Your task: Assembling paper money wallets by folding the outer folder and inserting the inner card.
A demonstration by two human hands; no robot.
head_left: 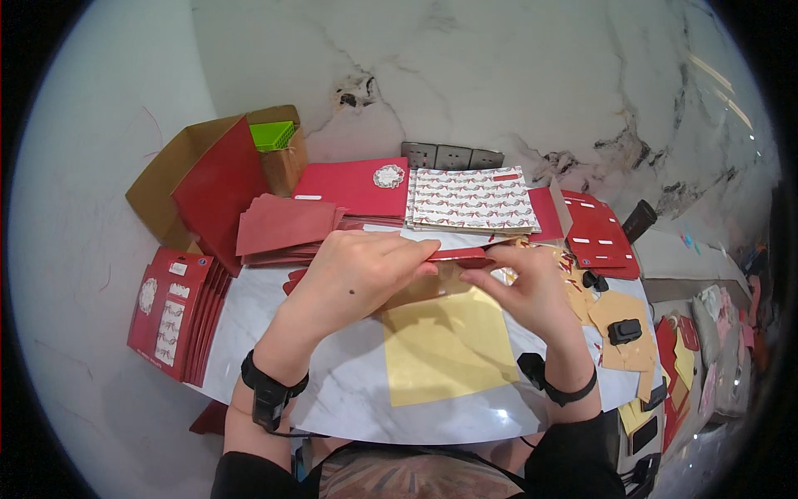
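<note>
Above the middle of the table, both of my hands grip a thin red card piece (459, 254), seen nearly edge-on. My left hand (362, 270) pinches its left end between thumb and fingers. At the other end, the thumb and fingers of my right hand (532, 287) close on it. A tan surface shows just beneath the red edge; whether it belongs to the same piece I cannot tell. Below my hands, a pale yellow paper sheet (449, 353) lies flat on the white marbled table (349, 395).
Red card stacks (287, 224) and a white patterned stack (474, 200) line the back. Red packs (179, 312) stand left, beside a cardboard box (162, 191) with a green basket (272, 135). Tan paper pieces (632, 353), a small black device (624, 332) and red folders (600, 233) lie right.
</note>
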